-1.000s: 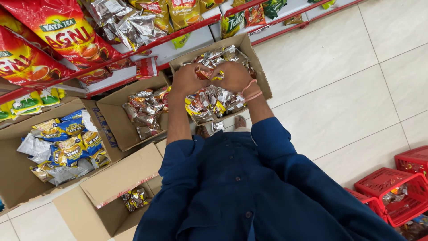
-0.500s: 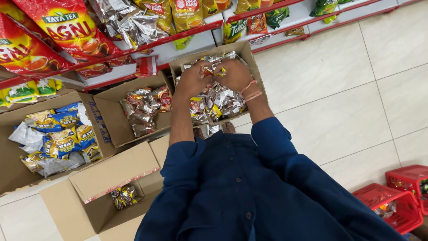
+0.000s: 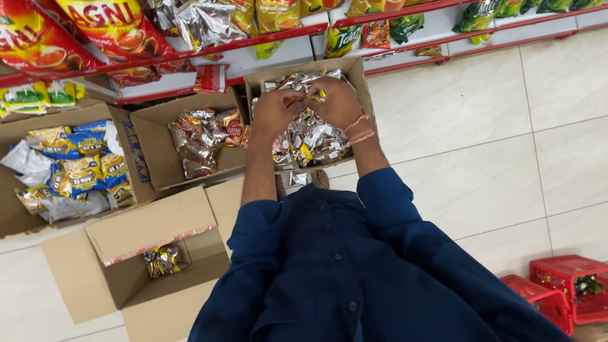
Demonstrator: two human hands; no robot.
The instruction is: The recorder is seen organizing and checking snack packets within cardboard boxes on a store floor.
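Hands are meeting over the far box (image 3: 361, 82): your left hand (image 3: 275, 111) and right hand (image 3: 339, 101) are both pinching small shiny packets (image 3: 304, 98), directly ahead of you, equally near both hands.
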